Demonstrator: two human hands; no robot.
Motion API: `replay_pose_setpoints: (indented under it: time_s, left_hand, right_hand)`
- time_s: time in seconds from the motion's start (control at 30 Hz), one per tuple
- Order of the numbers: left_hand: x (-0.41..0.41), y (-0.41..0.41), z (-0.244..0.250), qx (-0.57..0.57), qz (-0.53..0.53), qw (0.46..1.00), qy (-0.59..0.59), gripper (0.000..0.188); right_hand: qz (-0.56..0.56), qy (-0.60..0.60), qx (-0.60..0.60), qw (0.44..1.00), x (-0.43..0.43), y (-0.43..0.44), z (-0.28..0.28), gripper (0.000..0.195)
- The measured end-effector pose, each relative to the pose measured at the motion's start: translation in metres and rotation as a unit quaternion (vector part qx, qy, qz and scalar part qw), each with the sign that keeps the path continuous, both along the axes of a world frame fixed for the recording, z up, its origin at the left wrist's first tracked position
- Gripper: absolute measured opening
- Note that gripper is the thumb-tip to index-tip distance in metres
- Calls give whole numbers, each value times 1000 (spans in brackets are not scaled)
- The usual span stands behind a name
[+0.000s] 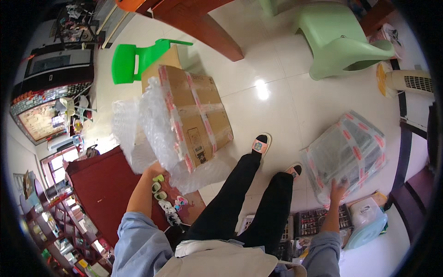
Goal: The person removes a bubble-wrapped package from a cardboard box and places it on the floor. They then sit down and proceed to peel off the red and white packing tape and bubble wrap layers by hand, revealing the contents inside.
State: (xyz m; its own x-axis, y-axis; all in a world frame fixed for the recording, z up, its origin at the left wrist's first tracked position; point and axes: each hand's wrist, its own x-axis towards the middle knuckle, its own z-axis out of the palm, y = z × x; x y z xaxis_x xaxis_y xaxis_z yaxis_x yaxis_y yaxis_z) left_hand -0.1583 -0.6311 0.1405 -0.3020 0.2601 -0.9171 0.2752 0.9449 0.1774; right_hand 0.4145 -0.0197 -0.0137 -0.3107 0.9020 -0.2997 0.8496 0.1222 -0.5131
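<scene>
A cardboard box stands on the tiled floor to the left, bound with clear tape that bears red print. Loose bubble wrap hangs along its left side and spreads below it. My left hand is at the lower edge of this wrap; its fingers are hidden, so the grip cannot be made out. On the right lies a dark, boxy package wrapped in clear plastic and red-printed tape. My right hand is at its near edge, fingers apart, looking blurred; whether it touches the package is unclear.
A bright green plastic chair stands behind the box. Farther off are a wooden table leg, a pale green chair and a fan. Several shoes lie at lower left; black crates and a lidded tub sit lower right.
</scene>
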Motion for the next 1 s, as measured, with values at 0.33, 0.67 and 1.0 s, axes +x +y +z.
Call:
replay_pose_setpoints:
  time_s: [0.33, 0.67, 1.0]
  left_hand:
    - [166, -82, -33, -56, 379, 912, 143, 40]
    - [157, -224, 71, 27, 577, 652, 492, 32]
    - [-90, 119, -18, 320, 378, 797, 346, 24]
  right_hand:
    - [29, -71, -35, 996, 18, 8, -18, 70]
    - [27, -49, -83, 995, -2, -1, -24, 70]
    - [-3, -106, -38, 994, 6, -1, -13, 77]
